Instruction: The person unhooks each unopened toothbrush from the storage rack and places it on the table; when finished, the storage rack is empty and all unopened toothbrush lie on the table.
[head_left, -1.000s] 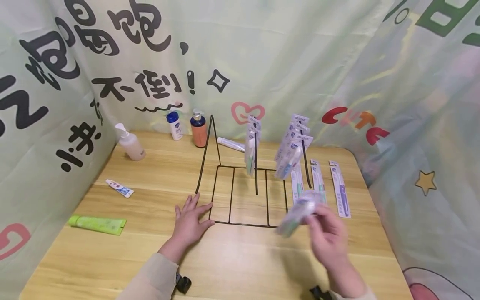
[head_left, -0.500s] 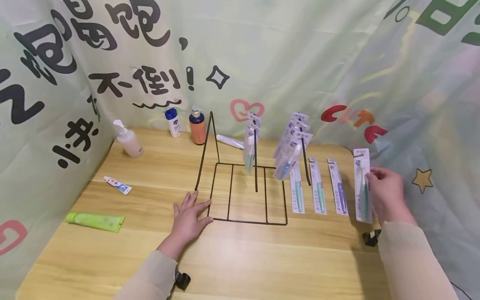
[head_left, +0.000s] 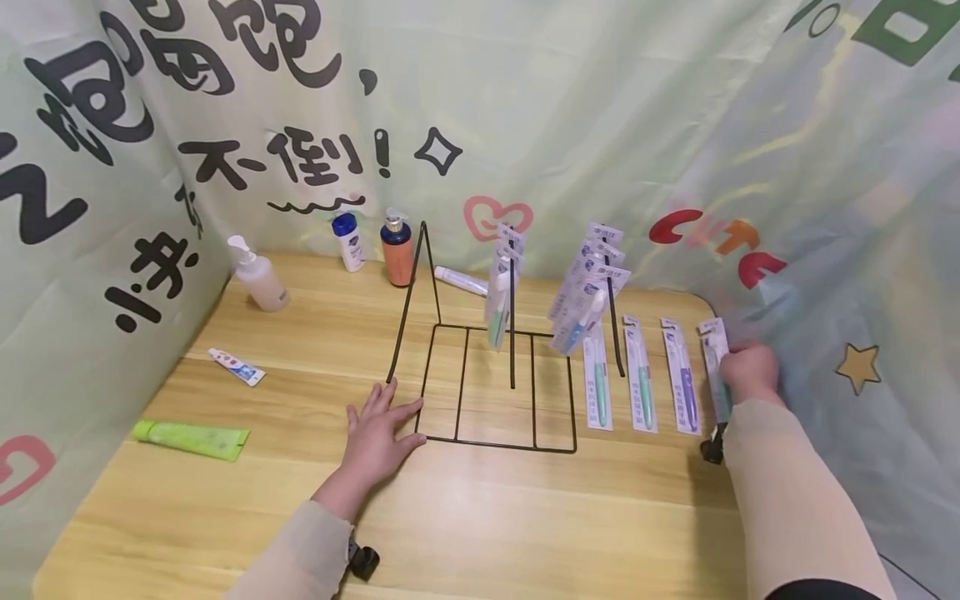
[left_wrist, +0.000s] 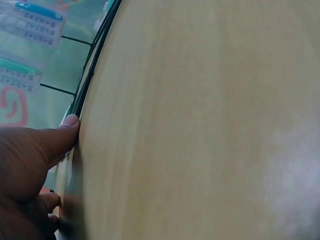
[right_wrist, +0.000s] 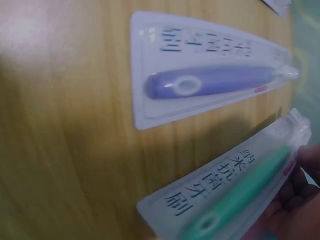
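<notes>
At the table's right edge my right hand (head_left: 752,371) pinches a packaged green toothbrush (right_wrist: 240,192) by its side. In the head view the hand and sleeve hide the pack's lower part. Left of it lie a packaged purple toothbrush (head_left: 682,383) and two packaged green toothbrushes, one of them (head_left: 641,383) nearest to the purple. My left hand (head_left: 378,437) rests with fingers spread at the near-left corner of a black wire rack (head_left: 480,443); in the left wrist view the thumb (left_wrist: 65,132) touches the wire. Toothbrush packs hang on the rack's middle prong (head_left: 512,358) and right prong (head_left: 617,342).
Behind the rack lie a white tube (head_left: 461,280), an orange pump bottle (head_left: 397,254) and a blue-capped bottle (head_left: 348,246). To the left are a clear pump bottle (head_left: 261,282), a small toothpaste tube (head_left: 237,367) and a green tube (head_left: 191,440). Printed curtains (head_left: 645,125) surround the table.
My right hand has carried the green toothbrush pack from in front of the rack to the right edge, then lowered it beside the purple one. The left hand has stayed on the rack's corner.
</notes>
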